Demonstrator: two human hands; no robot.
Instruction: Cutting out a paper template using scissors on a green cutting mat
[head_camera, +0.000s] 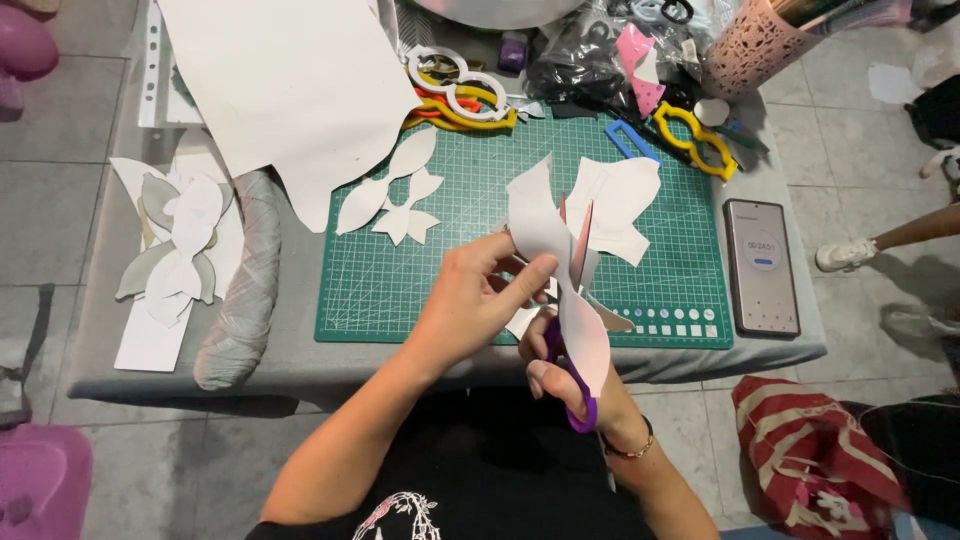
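1. A grey table (300, 355) carries everything; its front edge runs just past the person's forearms.
2. A large white paper sheet (290, 80) lies over the table's far left part, its lower edge overlapping the cutting mat.
3. The green cutting mat (450, 270) sits at the middle of the table, reaching to the front edge.
4. A phone (761, 266) with a lit screen lies by the table's right edge, just beside the mat.
5. A stack of cut white shapes (180, 250) rests near the left edge.
6. The white paper cutout (545, 235), wavy in outline, is held up over the mat's front edge.
7. The left hand (475, 295) pinches the cutout, thumb and fingers clamped together on it.
8. The right hand (560, 380), fingers closed through the handles, grips purple-handled scissors (578, 300) whose blades stand apart around the cutout's edge.
9. Two small cut paper pieces (395, 195) lie at the mat's far left corner.
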